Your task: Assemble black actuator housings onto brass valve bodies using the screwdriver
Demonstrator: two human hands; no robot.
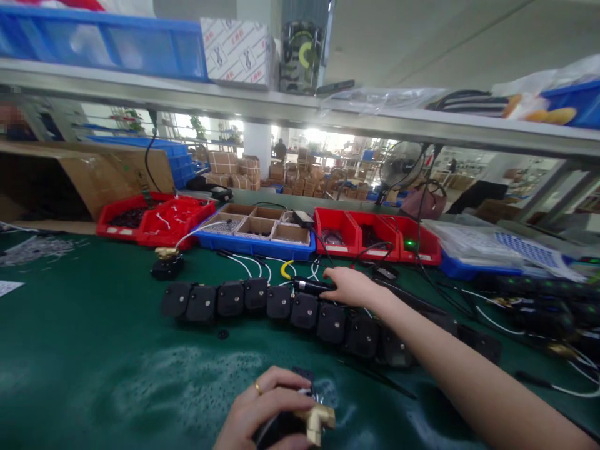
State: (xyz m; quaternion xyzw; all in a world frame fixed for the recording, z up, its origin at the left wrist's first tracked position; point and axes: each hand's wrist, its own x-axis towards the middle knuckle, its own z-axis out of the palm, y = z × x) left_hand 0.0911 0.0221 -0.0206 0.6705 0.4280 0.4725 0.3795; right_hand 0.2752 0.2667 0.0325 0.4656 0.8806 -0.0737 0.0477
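Near the front edge, my left hand [267,409] has its fingers closed around a brass valve [320,417] with a dark body, mostly hidden by the fingers. My right hand [349,289] reaches over a row of black boxes [304,311] and is closed on a black electric screwdriver [309,286]. The screwdriver lies behind the row, with a white band and a yellow hook [285,270] at its left end. White cables run out behind the boxes. A small black round part [223,335] lies in front of the row.
Red bins [335,232] and a blue tray [253,250] with cardboard compartments stand along the back. Another brass valve on a black box [167,265] sits at the left. Cables and dark units [544,312] crowd the right. A shelf [300,106] spans overhead.
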